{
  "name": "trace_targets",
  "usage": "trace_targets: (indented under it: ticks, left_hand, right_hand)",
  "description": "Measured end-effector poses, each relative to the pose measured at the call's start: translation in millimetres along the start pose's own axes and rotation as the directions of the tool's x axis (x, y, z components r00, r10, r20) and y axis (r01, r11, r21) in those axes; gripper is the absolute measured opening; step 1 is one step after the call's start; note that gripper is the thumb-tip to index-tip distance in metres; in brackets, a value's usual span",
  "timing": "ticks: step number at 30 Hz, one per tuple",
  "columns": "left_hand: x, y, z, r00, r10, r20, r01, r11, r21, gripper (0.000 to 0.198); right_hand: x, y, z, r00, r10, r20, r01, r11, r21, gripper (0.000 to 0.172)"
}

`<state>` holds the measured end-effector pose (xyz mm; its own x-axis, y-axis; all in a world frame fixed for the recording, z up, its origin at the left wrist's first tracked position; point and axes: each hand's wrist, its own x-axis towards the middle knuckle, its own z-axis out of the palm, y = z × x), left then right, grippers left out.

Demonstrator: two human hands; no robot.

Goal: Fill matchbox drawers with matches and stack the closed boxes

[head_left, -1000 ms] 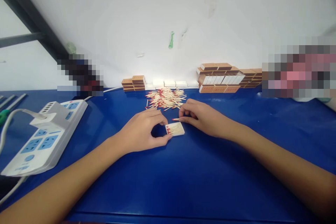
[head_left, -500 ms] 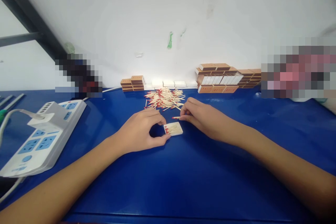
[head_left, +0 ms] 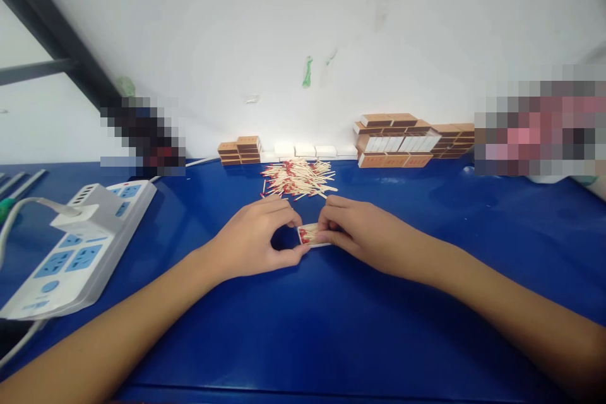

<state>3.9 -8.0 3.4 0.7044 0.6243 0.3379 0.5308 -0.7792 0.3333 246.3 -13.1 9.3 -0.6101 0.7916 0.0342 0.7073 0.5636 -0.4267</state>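
A small white matchbox tray (head_left: 308, 234) with red-tipped matches in it lies on the blue table (head_left: 331, 328). My left hand (head_left: 258, 237) pinches the tray's left end between thumb and forefinger. My right hand (head_left: 357, 230) lies over the tray's right part with its fingers curled on it, hiding most of the tray. Whether a match is still in those fingers is hidden. A loose pile of matches (head_left: 298, 178) lies just behind both hands.
A white and blue power strip (head_left: 80, 249) with a plugged adapter lies at the left. Brown matchbox sleeves (head_left: 240, 149), white trays (head_left: 312, 151) and a bigger stack of boxes (head_left: 407, 140) line the wall at the back.
My right hand, which held a single match just behind the tray, has come down onto the tray and now covers its right part. My left hand has stayed in place.
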Motion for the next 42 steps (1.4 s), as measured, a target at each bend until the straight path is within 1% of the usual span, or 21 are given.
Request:
trace_targets:
  ticks: [5, 9, 11, 12, 14, 15, 16, 18, 21, 26, 33, 36, 40, 42]
  left_hand:
    - [0.2, 0.1, 0.6, 1.0, -0.002, 0.004, 0.002, 1.0, -0.001, 0.017]
    - [0.6, -0.4, 0.7, 1.0, -0.005, 0.003, 0.005, 1.0, -0.002, 0.016]
    - [0.9, -0.7, 0.3, 1.0, -0.009, 0.009, 0.009, 1.0, 0.0, 0.017]
    - [1.0, -0.8, 0.2, 1.0, -0.011, 0.01, 0.011, 1.0, 0.001, 0.017]
    - [1.1, -0.7, 0.4, 1.0, -0.011, 0.008, 0.011, 1.0, 0.002, 0.017]
    - [1.2, -0.5, 0.7, 1.0, -0.007, 0.008, 0.007, 1.0, 0.0, 0.017]
    - [1.1, -0.2, 1.0, 1.0, -0.003, 0.011, 0.003, 1.0, -0.004, 0.018]
    - [0.9, 0.5, 1.8, 1.0, 0.005, 0.017, -0.005, 1.0, -0.016, 0.019]
    - [0.9, 1.0, 2.1, 1.0, 0.009, 0.021, -0.008, 1.0, -0.027, 0.018]
    - [1.2, -0.2, 0.7, 1.0, -0.006, 0.018, 0.007, 1.0, -0.008, 0.017]
    - [1.0, -0.3, 0.3, 1.0, -0.006, 0.02, 0.006, 1.0, -0.002, 0.017]
    - [1.2, -0.1, 0.1, 0.999, -0.022, 0.026, 0.022, 1.0, 0.006, 0.017]
    - [0.9, -0.1, 0.3, 0.999, -0.024, 0.031, 0.024, 1.0, 0.007, 0.018]
    - [0.9, 0.0, 0.4, 0.999, -0.024, 0.035, 0.023, 1.0, 0.009, 0.018]
  right_hand:
    - [0.8, -2.3, 5.9, 0.996, 0.006, -0.086, -0.004, 1.0, 0.03, 0.016]
    - [0.8, -1.5, 7.2, 0.994, -0.008, -0.113, 0.018, 0.996, 0.091, 0.018]
    - [2.7, 5.0, 6.1, 0.983, -0.005, -0.185, 0.024, 0.995, 0.099, 0.019]
    - [4.7, 10.3, 5.5, 0.969, 0.01, -0.248, 0.011, 0.996, 0.084, 0.018]
    - [11.0, 24.4, 5.0, 0.919, 0.056, -0.391, -0.051, 0.998, 0.021, 0.014]
    - [15.1, 32.2, 5.0, 0.892, 0.078, -0.446, -0.094, 0.995, -0.016, 0.014]
    - [19.5, 39.8, 5.1, 0.877, 0.093, -0.471, -0.13, 0.99, -0.047, 0.019]
    - [28.3, 51.9, 5.4, 0.887, 0.108, -0.449, -0.161, 0.984, -0.08, 0.025]
    - [36.9, 59.1, 5.7, 0.921, 0.117, -0.372, -0.156, 0.985, -0.076, 0.018]
    - [34.1, 53.4, 6.0, 0.929, 0.166, -0.33, -0.2, 0.977, -0.072, 0.013]
    - [29.0, 50.5, 8.3, 0.931, 0.189, -0.311, -0.216, 0.975, -0.056, 0.016]
    - [28.9, 50.1, 5.5, 0.945, 0.198, -0.262, -0.218, 0.975, -0.05, 0.017]
    - [24.5, 47.5, -2.3, 0.972, 0.173, -0.162, -0.176, 0.984, -0.005, 0.019]
    - [21.9, 45.9, -5.4, 0.978, 0.162, -0.135, -0.161, 0.987, 0.016, 0.02]
